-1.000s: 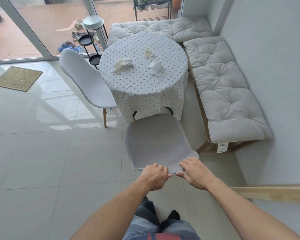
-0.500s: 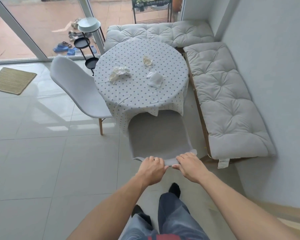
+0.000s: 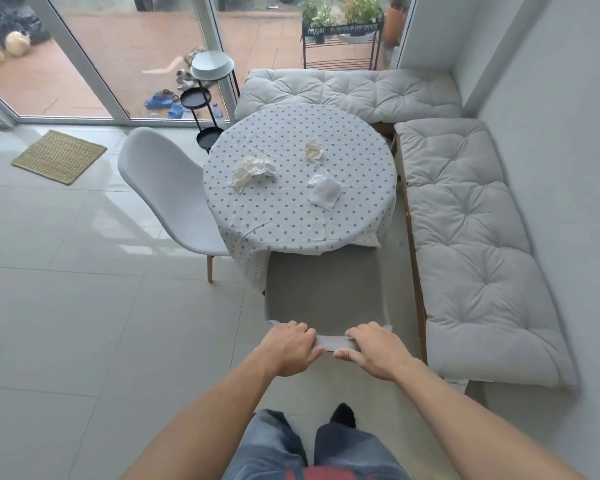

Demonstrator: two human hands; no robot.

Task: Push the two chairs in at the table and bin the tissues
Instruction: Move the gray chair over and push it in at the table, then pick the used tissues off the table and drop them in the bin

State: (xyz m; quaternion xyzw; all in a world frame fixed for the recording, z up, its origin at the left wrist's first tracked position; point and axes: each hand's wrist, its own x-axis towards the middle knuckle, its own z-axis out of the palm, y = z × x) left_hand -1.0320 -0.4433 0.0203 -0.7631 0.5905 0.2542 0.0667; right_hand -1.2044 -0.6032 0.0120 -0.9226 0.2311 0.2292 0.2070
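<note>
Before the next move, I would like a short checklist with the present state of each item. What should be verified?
1. Both hands on the grey chair's backrest: ok, left hand and right hand each have a grip on its top edge.
2. Grey chair pushed in: ok, seat front lies under the tablecloth.
3. White chair pushed in: not ok, it stands out beside the table.
4. Tissues binned: not ok, three lie on the cloth.
5. Bin located: cannot tell, none in view.
</note>
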